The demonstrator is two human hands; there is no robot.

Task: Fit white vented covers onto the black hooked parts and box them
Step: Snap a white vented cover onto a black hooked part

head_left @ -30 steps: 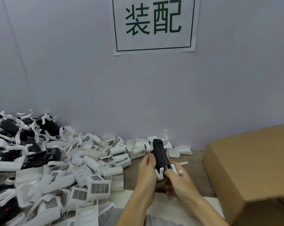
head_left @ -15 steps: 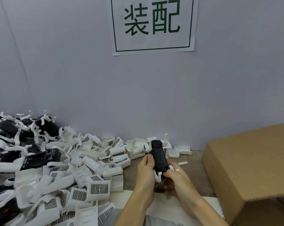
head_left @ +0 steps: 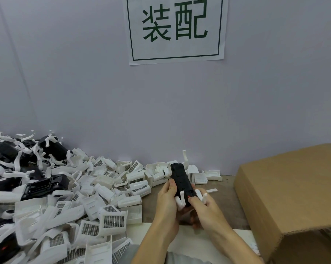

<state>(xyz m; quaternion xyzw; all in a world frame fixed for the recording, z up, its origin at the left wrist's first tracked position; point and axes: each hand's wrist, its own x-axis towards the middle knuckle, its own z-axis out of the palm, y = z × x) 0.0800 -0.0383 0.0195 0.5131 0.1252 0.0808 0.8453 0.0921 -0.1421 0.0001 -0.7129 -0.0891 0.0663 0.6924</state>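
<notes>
Between both hands, black hooked part (head_left: 181,182) lengthwise toward wall.

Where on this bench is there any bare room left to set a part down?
Bare wood shows between the hands and the cardboard box, back to the small white strip. The white sheet at the near edge is partly free. Left of the hands it is crowded: the pile of white vented covers and black hooked parts.

Both forearms reach forward side by side, meeting at the middle. The left hand (head_left: 167,201) curls its fingers with the thumb up. The right hand (head_left: 203,208) pinches with thumb forward.
</notes>
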